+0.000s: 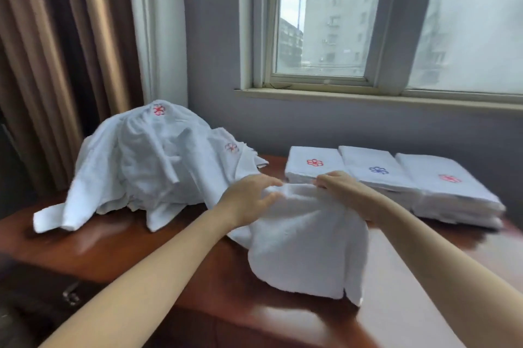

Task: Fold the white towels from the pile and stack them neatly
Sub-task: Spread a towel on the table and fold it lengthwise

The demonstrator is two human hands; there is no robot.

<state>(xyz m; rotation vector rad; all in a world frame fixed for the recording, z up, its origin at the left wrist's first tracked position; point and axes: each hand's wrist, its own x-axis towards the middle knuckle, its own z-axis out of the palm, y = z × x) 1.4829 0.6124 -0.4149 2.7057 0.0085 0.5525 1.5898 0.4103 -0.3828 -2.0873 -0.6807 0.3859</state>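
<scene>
On a glossy wooden table (119, 243), a white towel (305, 240) drapes down from its bunched upper edge, which both hands grip: the left hand (249, 196) curls its fingers over it and the right hand (343, 185) pinches it. Beyond, at left, sits the rumpled pile (135, 160); at right, three folded stacks (376, 172) with flower emblems line the wall beneath a window (325, 36).
</scene>
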